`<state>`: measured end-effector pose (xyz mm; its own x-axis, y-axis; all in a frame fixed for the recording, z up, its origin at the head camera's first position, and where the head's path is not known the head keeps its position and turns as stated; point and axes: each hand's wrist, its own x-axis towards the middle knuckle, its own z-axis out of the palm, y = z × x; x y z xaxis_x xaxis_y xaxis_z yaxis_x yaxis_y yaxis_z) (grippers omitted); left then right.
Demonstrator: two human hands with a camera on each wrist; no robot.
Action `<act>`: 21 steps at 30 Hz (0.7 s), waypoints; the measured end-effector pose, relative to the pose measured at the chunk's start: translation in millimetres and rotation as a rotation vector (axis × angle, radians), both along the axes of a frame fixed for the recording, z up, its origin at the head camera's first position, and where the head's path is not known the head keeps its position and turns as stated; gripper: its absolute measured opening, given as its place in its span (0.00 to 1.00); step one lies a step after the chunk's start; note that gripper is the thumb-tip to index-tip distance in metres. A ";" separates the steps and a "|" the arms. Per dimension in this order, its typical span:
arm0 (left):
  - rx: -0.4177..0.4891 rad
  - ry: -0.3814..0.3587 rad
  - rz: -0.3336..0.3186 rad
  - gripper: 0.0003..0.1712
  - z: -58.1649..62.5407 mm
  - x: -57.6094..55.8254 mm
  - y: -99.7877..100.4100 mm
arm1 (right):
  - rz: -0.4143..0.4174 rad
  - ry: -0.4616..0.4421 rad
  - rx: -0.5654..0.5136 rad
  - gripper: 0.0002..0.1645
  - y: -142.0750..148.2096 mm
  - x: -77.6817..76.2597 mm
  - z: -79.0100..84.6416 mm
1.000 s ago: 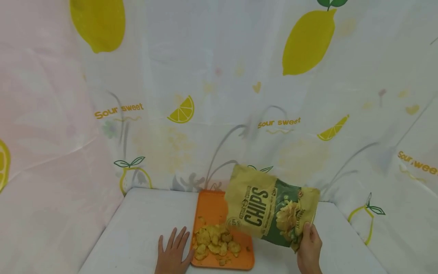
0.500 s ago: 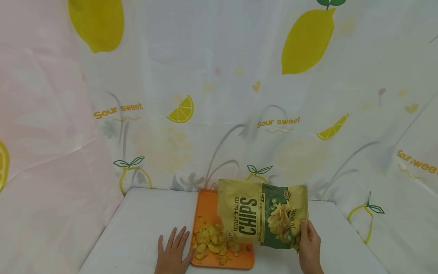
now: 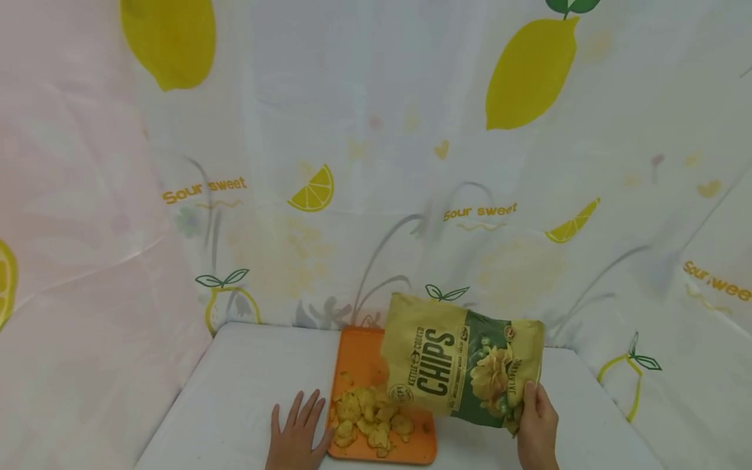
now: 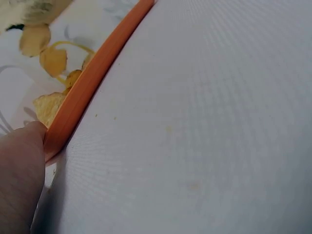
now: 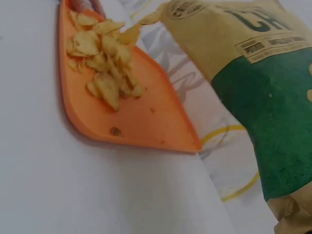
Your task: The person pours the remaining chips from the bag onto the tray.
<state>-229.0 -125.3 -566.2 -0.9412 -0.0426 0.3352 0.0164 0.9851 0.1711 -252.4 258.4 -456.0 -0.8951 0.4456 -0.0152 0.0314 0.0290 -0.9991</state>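
My right hand [image 3: 537, 424] grips the bottom corner of a tan and green chip bag [image 3: 458, 365], held sideways above an orange tray [image 3: 358, 352]. The bag's mouth tips down to the left, and chips come out of it in the right wrist view. A heap of potato chips [image 3: 367, 414] lies on the near half of the tray. In the left wrist view a falling chip [image 4: 53, 61] hangs in the air above the rim. My left hand [image 3: 296, 431] rests on the table with fingers spread, its thumb [image 4: 22, 165] against the tray's edge.
The tray sits on a white table [image 3: 247, 385]. Small crumbs [image 4: 168, 129] dot the tabletop near the left hand. Behind and beside the table hangs a lemon-printed curtain [image 3: 376, 163].
The bag swung down and left, then rose back to the right, its mouth still over the tray. More chips lie at the near side of the heap. The left hand stays put.
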 end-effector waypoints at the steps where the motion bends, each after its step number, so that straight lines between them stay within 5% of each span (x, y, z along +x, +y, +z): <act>1: -0.003 -0.001 -0.002 0.38 0.0 0.4 -0.2 | 0.009 0.007 -0.038 0.36 0.4 0.4 -0.3; 3: -0.010 0.009 0.001 0.38 0.1 1.0 -0.4 | 0.013 0.033 -0.091 0.37 0.2 1.0 0.1; 9: 0.018 0.010 -0.010 0.37 0.2 1.0 0.3 | 0.019 0.021 -0.011 0.32 0.9 2.9 -0.7; 15: 0.025 0.008 -0.002 0.35 -0.4 0.0 0.4 | 0.040 0.039 -0.202 0.37 0.9 -0.8 0.7; 21: 0.018 0.017 -0.002 0.36 0.8 -0.7 0.5 | -0.021 0.020 -0.025 0.32 0.7 0.2 -1.9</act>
<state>-229.7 -124.8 -565.4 -0.9355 -0.0465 0.3502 0.0217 0.9819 0.1884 -252.2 259.1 -457.9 -0.8859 0.4637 -0.0091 0.0121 0.0035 -0.9999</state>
